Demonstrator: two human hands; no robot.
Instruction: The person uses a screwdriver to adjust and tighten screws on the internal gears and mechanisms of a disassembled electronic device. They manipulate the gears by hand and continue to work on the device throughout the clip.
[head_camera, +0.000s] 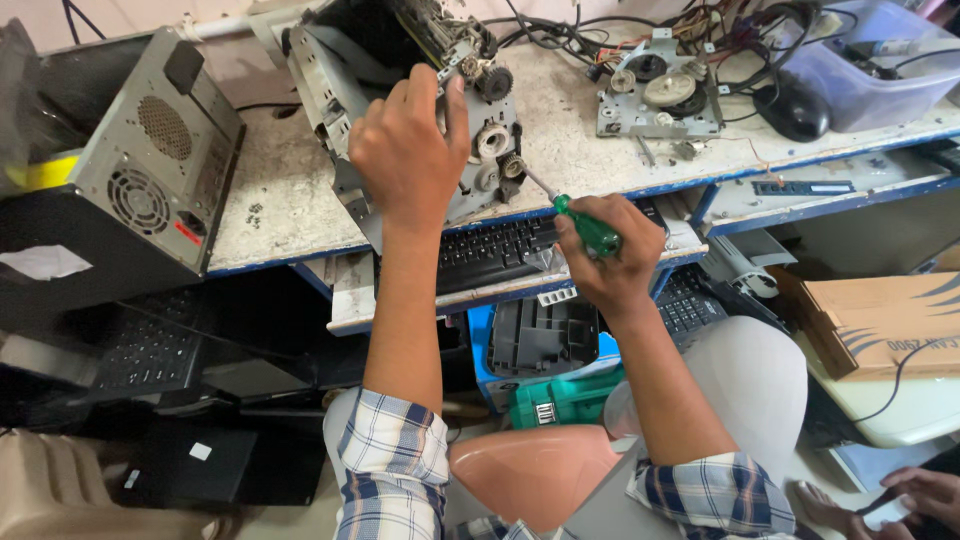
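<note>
Close to us, our right hand (612, 255) is wrapped tight around the green handle of a screwdriver (585, 225), and its thin metal tip points up and left at a small dark gear (513, 167) on the side of a machine. Just past it, our left hand (408, 150) grips the top edge of that grey machine (400, 110), which sits tilted near the front edge of the dusty bench (270, 200), above a black keyboard (495, 250) on the shelf below. To do this well, we think we should hold the machine firm so it does not rock, keep the tip straight in the screw, and push gently while we turn, so the tip does not slip onto the white gears (490, 142). We cannot see the screw head itself. Farther back lie a flat gear plate (660, 95), a black mouse (792, 112), and tangled wires (560, 35). A grey computer box (155, 150) stands at the far left.
</note>
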